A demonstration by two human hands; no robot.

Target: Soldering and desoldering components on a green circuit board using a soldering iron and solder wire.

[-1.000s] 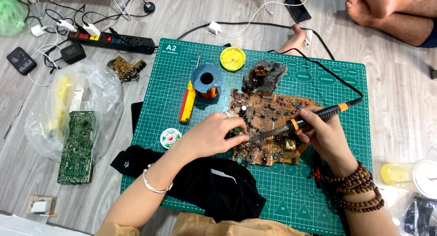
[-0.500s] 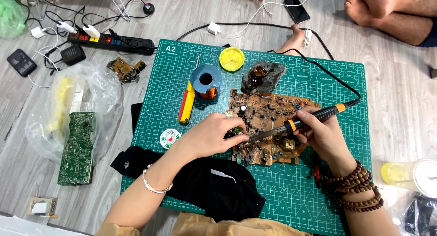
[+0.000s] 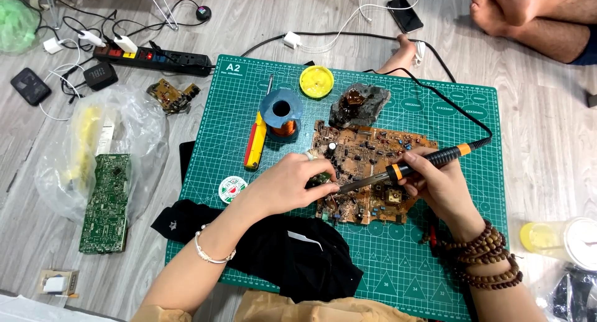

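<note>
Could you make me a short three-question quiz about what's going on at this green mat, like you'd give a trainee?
1. True or false: the right hand holds a soldering iron whose tip points at the brown circuit board.
2. What lies directly left of the blue spool of copper wire?
A. a phone
B. a red and yellow tool
C. a green circuit board
3. Fill in: the left hand rests on the board's ____ edge.

Key:
1. True.
2. B, the red and yellow tool lies on the green cutting mat.
3. Left; its fingertips are close to the iron's tip.
</note>
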